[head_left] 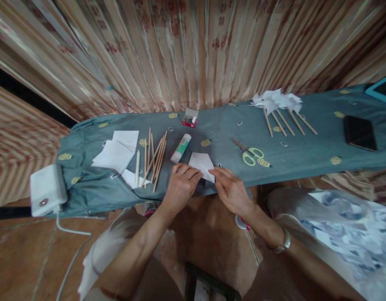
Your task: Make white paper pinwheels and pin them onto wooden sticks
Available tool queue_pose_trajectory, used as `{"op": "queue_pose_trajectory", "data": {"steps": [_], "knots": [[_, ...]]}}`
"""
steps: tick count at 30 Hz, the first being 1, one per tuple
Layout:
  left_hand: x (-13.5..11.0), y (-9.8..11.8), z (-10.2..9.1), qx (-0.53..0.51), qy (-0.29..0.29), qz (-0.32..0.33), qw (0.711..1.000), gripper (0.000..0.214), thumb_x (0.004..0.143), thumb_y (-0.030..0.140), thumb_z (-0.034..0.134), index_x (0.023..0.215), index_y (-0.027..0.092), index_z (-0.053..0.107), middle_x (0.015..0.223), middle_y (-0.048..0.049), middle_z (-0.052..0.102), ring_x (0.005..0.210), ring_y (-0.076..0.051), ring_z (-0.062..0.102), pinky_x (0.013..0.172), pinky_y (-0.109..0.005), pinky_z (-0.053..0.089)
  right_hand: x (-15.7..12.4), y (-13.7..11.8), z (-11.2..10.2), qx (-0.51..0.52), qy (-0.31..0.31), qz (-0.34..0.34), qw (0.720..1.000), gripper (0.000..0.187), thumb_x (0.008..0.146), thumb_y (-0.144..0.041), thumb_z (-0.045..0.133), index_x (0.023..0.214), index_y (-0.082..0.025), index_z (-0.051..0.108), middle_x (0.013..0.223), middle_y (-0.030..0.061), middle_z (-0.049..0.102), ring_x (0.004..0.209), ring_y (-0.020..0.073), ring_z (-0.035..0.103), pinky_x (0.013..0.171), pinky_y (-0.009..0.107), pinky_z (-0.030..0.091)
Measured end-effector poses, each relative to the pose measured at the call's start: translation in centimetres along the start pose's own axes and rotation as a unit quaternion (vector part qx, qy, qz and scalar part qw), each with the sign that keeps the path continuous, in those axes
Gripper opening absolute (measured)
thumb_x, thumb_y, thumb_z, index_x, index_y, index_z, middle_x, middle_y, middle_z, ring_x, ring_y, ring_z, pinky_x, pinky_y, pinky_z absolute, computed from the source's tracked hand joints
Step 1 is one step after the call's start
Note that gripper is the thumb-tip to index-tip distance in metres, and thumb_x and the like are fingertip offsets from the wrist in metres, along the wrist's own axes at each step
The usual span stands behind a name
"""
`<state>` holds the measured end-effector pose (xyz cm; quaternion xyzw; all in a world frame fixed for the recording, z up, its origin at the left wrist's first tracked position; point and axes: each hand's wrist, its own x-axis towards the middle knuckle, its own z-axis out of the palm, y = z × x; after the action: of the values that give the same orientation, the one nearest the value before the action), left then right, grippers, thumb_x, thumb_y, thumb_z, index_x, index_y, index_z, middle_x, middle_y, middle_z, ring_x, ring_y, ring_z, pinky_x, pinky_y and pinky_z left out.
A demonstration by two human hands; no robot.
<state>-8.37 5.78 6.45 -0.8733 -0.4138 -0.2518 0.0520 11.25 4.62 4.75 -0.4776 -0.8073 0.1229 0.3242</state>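
Observation:
A small white folded paper (203,164) lies near the front edge of the grey-blue covered board (305,154). My left hand (181,187) presses its fingertips on the paper's left edge. My right hand (230,190) pinches the paper's lower right corner, fingers together. A glue stick (181,148) lies just beyond my left hand. Loose wooden sticks (155,159) lie to its left, and yellow-handled scissors (249,154) lie to the right of the paper.
White paper sheets (117,152) lie at the left. A small red box of staples (190,117) sits at the back. Finished paper-and-stick pieces (279,108) lie far right, beside a black phone (359,133). A white charger (47,189) sits at the left end. A plastic bag (343,230) lies lower right.

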Motion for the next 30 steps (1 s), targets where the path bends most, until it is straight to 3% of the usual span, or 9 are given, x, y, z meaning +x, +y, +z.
{"op": "queue_pose_trajectory", "data": {"steps": [5, 9, 13, 18, 25, 30], "knots": [[-0.4, 0.4, -0.1, -0.026, 0.002, 0.017, 1.000, 0.018, 0.094, 0.017, 0.053, 0.101, 0.017, 0.070, 0.102, -0.0042, 0.074, 0.097, -0.019, 0.061, 0.096, -0.040, 0.040, 0.4, 0.9, -0.9, -0.064, -0.010, -0.034, 0.997, 0.041, 0.092, -0.010, 0.038, 0.123, -0.020, 0.062, 0.140, 0.0165, 0.052, 0.127, 0.0284, 0.049, 0.101, 0.051, 0.046], [-0.9, 0.6, -0.2, -0.058, -0.016, 0.026, 0.998, 0.022, 0.095, 0.016, 0.050, 0.104, 0.019, 0.069, 0.106, -0.0048, 0.073, 0.102, -0.018, 0.062, 0.101, -0.042, 0.040, 1.0, 1.0, -1.3, -0.085, -0.014, -0.042, 0.995, 0.031, 0.095, -0.017, 0.043, 0.115, -0.025, 0.065, 0.148, 0.0114, 0.045, 0.135, 0.0291, 0.040, 0.103, 0.054, 0.041], [-1.5, 0.2, -0.1, -0.061, -0.008, 0.014, 0.998, 0.021, 0.095, 0.017, 0.050, 0.104, 0.019, 0.069, 0.107, -0.0064, 0.073, 0.102, -0.019, 0.064, 0.098, -0.042, 0.043, 1.0, 1.2, -1.2, -0.092, -0.028, -0.044, 0.994, 0.026, 0.097, -0.023, 0.043, 0.103, -0.023, 0.069, 0.139, 0.0115, 0.055, 0.127, 0.0279, 0.047, 0.099, 0.050, 0.043], [-2.2, -0.3, 0.0, -0.073, 0.009, -0.006, 0.997, 0.018, 0.094, 0.015, 0.051, 0.103, 0.017, 0.067, 0.100, -0.0063, 0.074, 0.094, -0.018, 0.066, 0.094, -0.039, 0.044, 0.7, 1.7, -0.9, -0.045, -0.044, -0.024, 0.998, 0.024, 0.095, -0.022, 0.047, 0.100, -0.022, 0.071, 0.113, 0.0096, 0.070, 0.105, 0.0254, 0.058, 0.090, 0.045, 0.048], [-2.4, -0.5, 0.1, -0.125, -0.030, -0.124, 0.984, 0.022, 0.096, 0.025, 0.048, 0.094, 0.017, 0.069, 0.084, -0.0061, 0.071, 0.081, -0.019, 0.064, 0.076, -0.034, 0.047, 1.4, 1.5, -1.1, 0.048, -0.071, 0.009, 0.996, 0.025, 0.096, -0.028, 0.047, 0.093, -0.021, 0.070, 0.097, 0.0063, 0.072, 0.090, 0.0212, 0.062, 0.087, 0.038, 0.048], [-2.3, -0.9, 0.8, -0.153, -0.013, -0.175, 0.972, 0.021, 0.095, 0.025, 0.050, 0.094, 0.018, 0.069, 0.082, -0.0057, 0.071, 0.077, -0.019, 0.065, 0.073, -0.033, 0.050, 2.1, 1.4, -0.8, 0.101, -0.061, 0.077, 0.990, 0.017, 0.092, -0.028, 0.054, 0.088, -0.022, 0.070, 0.081, 0.0029, 0.070, 0.079, 0.0185, 0.062, 0.079, 0.032, 0.049]]}}
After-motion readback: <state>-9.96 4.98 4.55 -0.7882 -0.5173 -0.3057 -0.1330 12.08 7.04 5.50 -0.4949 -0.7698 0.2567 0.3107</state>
